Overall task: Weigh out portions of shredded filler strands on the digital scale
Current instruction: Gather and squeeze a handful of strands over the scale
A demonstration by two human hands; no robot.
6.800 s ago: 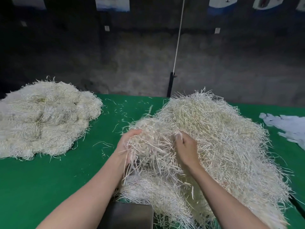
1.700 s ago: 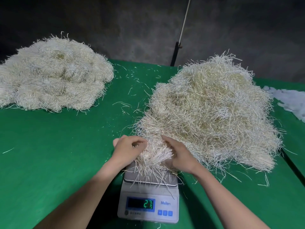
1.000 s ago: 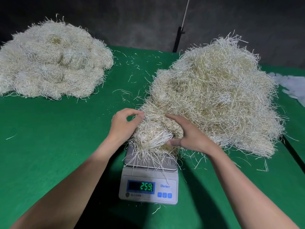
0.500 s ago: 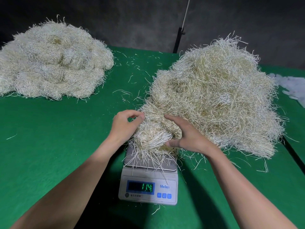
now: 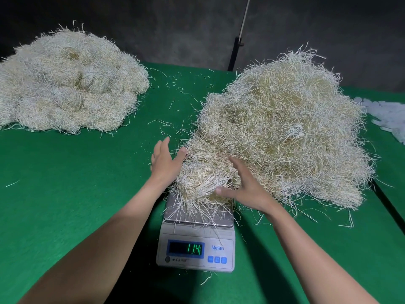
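A white digital scale [image 5: 196, 251] stands on the green table near me, its green display reading 11.4. A clump of pale shredded strands [image 5: 202, 185] rests on its steel platform and merges at the back with the big loose heap [image 5: 282, 132]. My left hand [image 5: 164, 160] is open with fingers spread, its thumb touching the clump's left side. My right hand [image 5: 245, 185] is open too, palm against the clump's right side, thumb pointing left. Neither hand grips anything.
A second large pile of strands [image 5: 68, 84] lies at the far left. The green table [image 5: 65, 183] carries scattered loose strands. White scraps [image 5: 388, 117] sit at the right edge. A dark gap [image 5: 388, 202] splits the table at right. A thin pole [image 5: 235, 51] stands behind.
Both hands have opened and let go of the clump on the scale, the left hand's fingers lifting away. The display still reads 11.4, down from about 25.9 a second ago.
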